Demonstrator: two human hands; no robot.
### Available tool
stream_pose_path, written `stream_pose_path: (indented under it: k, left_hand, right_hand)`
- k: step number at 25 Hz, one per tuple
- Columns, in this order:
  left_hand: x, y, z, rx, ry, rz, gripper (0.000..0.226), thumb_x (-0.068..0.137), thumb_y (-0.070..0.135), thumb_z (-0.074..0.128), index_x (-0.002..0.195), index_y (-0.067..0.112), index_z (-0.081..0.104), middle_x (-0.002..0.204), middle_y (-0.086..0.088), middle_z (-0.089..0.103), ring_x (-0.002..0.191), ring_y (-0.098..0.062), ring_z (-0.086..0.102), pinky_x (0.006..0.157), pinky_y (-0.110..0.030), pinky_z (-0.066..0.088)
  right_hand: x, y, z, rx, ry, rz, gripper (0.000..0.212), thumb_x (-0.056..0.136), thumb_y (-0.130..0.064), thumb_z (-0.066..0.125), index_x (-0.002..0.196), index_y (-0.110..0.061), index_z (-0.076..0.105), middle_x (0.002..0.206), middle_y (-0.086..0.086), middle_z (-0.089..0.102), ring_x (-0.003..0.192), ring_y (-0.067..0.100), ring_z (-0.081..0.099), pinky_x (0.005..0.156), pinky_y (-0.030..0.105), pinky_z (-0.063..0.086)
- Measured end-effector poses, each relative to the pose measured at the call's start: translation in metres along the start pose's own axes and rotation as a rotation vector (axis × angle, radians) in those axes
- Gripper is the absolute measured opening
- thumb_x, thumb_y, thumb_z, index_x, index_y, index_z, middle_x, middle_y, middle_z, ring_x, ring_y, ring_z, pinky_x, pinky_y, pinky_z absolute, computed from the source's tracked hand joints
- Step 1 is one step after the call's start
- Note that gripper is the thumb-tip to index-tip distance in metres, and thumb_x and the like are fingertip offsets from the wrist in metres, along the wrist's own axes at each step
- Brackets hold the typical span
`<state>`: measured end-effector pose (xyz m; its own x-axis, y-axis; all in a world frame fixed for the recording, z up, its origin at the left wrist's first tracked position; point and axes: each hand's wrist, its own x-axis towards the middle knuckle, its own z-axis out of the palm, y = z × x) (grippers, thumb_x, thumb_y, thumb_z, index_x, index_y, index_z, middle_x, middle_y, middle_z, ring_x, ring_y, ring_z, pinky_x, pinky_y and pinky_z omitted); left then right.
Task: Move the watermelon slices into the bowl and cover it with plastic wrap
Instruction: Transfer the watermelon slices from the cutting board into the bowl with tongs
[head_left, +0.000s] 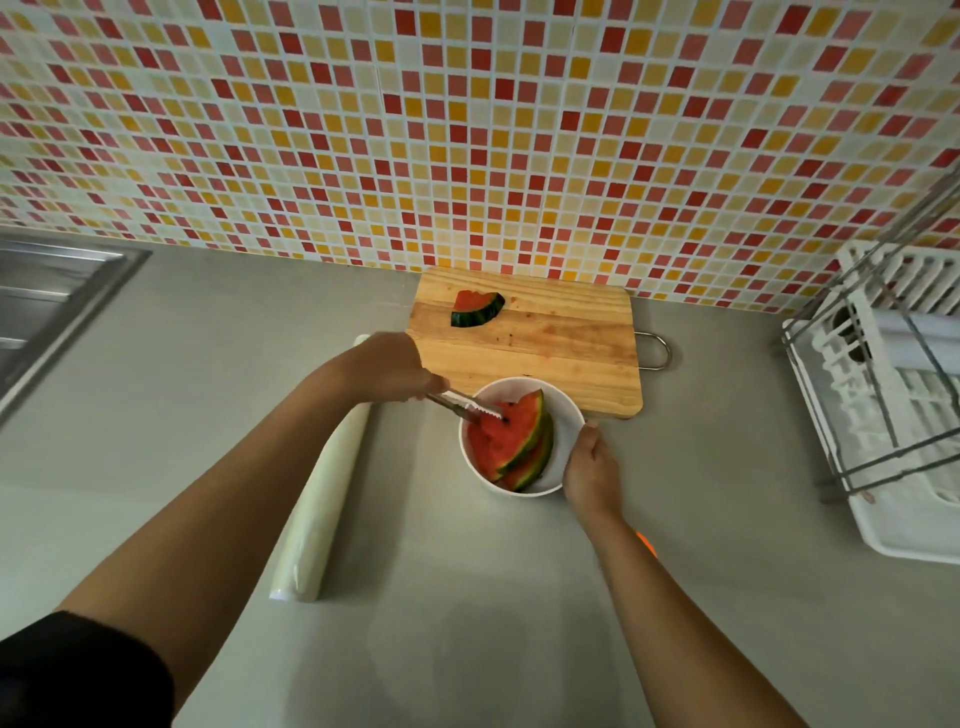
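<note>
A white bowl (566, 415) stands on the grey counter just in front of a wooden cutting board (561, 343). Inside it lie watermelon slices (506, 439), red flesh up, stacked against each other. One small slice (477, 308) is left on the board's far left part. My left hand (397, 371) is shut on metal tongs (465, 408), whose serrated tips rest on the top slice in the bowl. My right hand (592, 467) grips the bowl's near right rim. A roll of plastic wrap (324, 493) lies on the counter left of the bowl, partly under my left forearm.
A steel sink (57, 306) sits at the far left. A white dish rack with a wire frame (893, 395) fills the right side. A tiled wall rises right behind the board. Something orange (647, 543) peeks from behind my right forearm.
</note>
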<state>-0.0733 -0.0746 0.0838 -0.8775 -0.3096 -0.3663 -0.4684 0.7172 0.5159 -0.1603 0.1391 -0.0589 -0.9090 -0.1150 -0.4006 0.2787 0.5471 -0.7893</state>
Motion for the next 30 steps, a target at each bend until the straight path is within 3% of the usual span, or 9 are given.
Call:
stream_pose_path:
  k: [4,7,10,12,15,18,23,27,30]
  left_hand:
    - [-0.009,0.020,-0.011,0.290,0.126,0.028,0.035,0.091,0.032,0.059,0.059,0.024,0.047,0.058,0.010,0.048,0.050,-0.009,0.045,0.043,-0.013,0.029]
    - [-0.013,0.020,0.009,0.144,0.286,0.050,0.025,0.091,0.031,0.058,0.093,0.010,0.072,0.079,0.010,0.061,0.057,-0.007,0.050,0.051,-0.016,0.035]
    - [-0.019,0.014,0.035,0.066,0.432,0.225,0.027,0.091,0.028,0.060,0.106,0.009,0.073,0.102,-0.003,0.074,0.085,-0.021,0.066,0.075,-0.028,0.050]
    - [-0.026,0.009,0.051,0.032,0.499,0.360,0.024,0.089,0.026,0.063,0.100,0.008,0.074,0.095,-0.010,0.075,0.084,-0.024,0.067,0.071,-0.025,0.046]
    - [-0.038,0.006,0.076,0.156,0.467,0.462,0.028,0.088,0.030,0.059,0.098,0.008,0.074,0.078,-0.014,0.071,0.068,-0.032,0.066,0.059,-0.035,0.052]
    - [-0.036,0.001,0.079,0.162,0.508,0.389,0.025,0.089,0.026,0.060,0.095,0.006,0.074,0.075,-0.016,0.068,0.066,-0.036,0.063,0.056,-0.039,0.051]
    - [-0.031,0.000,0.068,0.097,0.545,0.411,0.021,0.084,0.025,0.064,0.087,0.008,0.075,0.072,-0.010,0.072,0.062,-0.027,0.065,0.056,-0.027,0.045]
    - [0.022,-0.025,0.042,-0.034,0.691,0.023,0.029,0.091,0.033,0.058,0.084,0.008,0.073,0.071,-0.009,0.069,0.057,-0.023,0.058,0.050,-0.025,0.039]
    - [0.064,-0.045,0.040,-0.285,0.558,-0.386,0.040,0.091,0.044,0.052,0.076,0.009,0.067,0.068,-0.006,0.061,0.061,-0.021,0.053,0.048,-0.026,0.036]
  right_hand:
    - [-0.002,-0.002,0.001,0.023,0.002,0.015,0.063,0.094,-0.051,0.015,0.125,-0.014,0.056,0.129,0.016,0.057,0.121,0.036,0.050,0.102,0.046,0.037]
    - [-0.003,-0.003,0.000,0.022,-0.003,0.002,0.064,0.094,-0.052,0.015,0.126,-0.015,0.055,0.131,0.015,0.057,0.122,0.035,0.049,0.103,0.045,0.037]
    - [-0.003,-0.002,-0.001,0.022,-0.024,-0.007,0.066,0.092,-0.055,0.013,0.126,-0.017,0.055,0.131,0.013,0.057,0.123,0.033,0.049,0.104,0.048,0.037]
    - [-0.003,-0.002,-0.001,0.025,-0.026,-0.006,0.067,0.092,-0.056,0.013,0.125,-0.017,0.056,0.130,0.012,0.058,0.122,0.032,0.050,0.105,0.050,0.037]
    - [-0.002,-0.002,-0.001,0.012,-0.014,0.013,0.066,0.092,-0.055,0.012,0.125,-0.018,0.056,0.130,0.014,0.058,0.121,0.034,0.050,0.104,0.051,0.037]
    - [-0.002,-0.002,-0.002,-0.006,-0.019,0.042,0.066,0.092,-0.055,0.011,0.125,-0.018,0.055,0.129,0.014,0.058,0.120,0.035,0.050,0.104,0.052,0.037]
    - [0.000,0.001,-0.002,0.013,-0.032,0.031,0.066,0.092,-0.056,0.013,0.125,-0.017,0.055,0.128,0.014,0.058,0.119,0.034,0.051,0.103,0.052,0.038]
    - [0.001,0.003,-0.001,-0.002,-0.012,0.047,0.067,0.092,-0.057,0.013,0.130,-0.019,0.052,0.134,0.012,0.054,0.124,0.033,0.048,0.105,0.051,0.035]
    - [0.002,0.005,0.001,-0.001,0.001,0.055,0.066,0.092,-0.057,0.014,0.130,-0.019,0.052,0.135,0.011,0.054,0.125,0.033,0.047,0.106,0.052,0.034]
